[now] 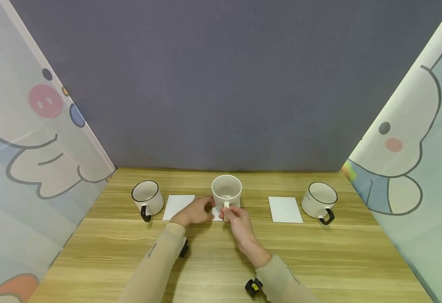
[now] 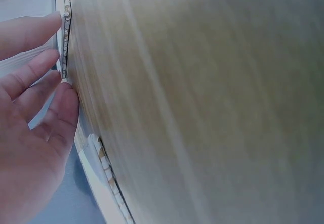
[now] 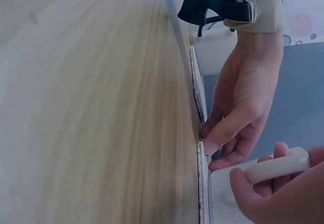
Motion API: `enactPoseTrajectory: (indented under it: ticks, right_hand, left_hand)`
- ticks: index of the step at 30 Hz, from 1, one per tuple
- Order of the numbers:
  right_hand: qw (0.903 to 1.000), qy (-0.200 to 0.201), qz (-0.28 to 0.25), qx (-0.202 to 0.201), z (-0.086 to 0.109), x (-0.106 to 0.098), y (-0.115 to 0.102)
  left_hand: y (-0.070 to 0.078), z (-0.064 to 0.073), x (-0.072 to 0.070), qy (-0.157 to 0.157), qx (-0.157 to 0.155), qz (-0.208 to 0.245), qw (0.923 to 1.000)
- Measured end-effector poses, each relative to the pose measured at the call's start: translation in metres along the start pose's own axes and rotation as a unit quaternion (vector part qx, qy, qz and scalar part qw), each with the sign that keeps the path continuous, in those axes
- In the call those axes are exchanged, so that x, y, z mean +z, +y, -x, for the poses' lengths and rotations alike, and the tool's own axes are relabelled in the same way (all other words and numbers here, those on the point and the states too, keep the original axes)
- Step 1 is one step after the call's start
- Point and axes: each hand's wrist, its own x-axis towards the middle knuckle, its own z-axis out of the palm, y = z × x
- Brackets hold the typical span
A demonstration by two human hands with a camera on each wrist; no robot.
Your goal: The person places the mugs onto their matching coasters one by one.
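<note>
A plain white mug (image 1: 226, 187) stands on a white square coaster (image 1: 217, 213) at the middle of the table, its handle toward me. My right hand (image 1: 240, 225) pinches the mug's handle (image 3: 278, 168) between thumb and fingers. Left of the mug, my left hand (image 1: 195, 211) touches the coaster's left edge, thumb and fingers spaced apart along it. In the left wrist view its relaxed fingertips (image 2: 53, 57) lie at the coaster's thin side (image 2: 65, 42). The mug covers most of the coaster from above.
On the wooden table (image 1: 213, 261), bare white coasters lie left (image 1: 177, 205) and right (image 1: 285, 209) of the middle. Black-rimmed white mugs with black handles stand at far left (image 1: 152, 204) and far right (image 1: 313, 206). A grey panel (image 1: 228, 84) rises behind.
</note>
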Motion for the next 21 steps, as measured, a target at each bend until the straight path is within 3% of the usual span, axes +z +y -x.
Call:
enactPoseTrajectory:
  ticks: [7,11,21]
  right_hand:
    - [0.9973,-0.027,0.061,-0.03,0.0,-0.008,-0.002]
    - [0.9964,-0.038,0.068,-0.033,0.001,-0.016,-0.007]
    - [0.9953,-0.016,0.092,-0.028,-0.006,-0.035,-0.025]
  left_hand:
    - [-0.001,0.0,0.0,-0.003,-0.002,-0.004,1.0]
    - [0.0,0.0,0.0,-0.005,-0.007,0.0,1.0]
    - [0.002,0.0,-0.001,-0.005,0.007,0.008,0.9999]
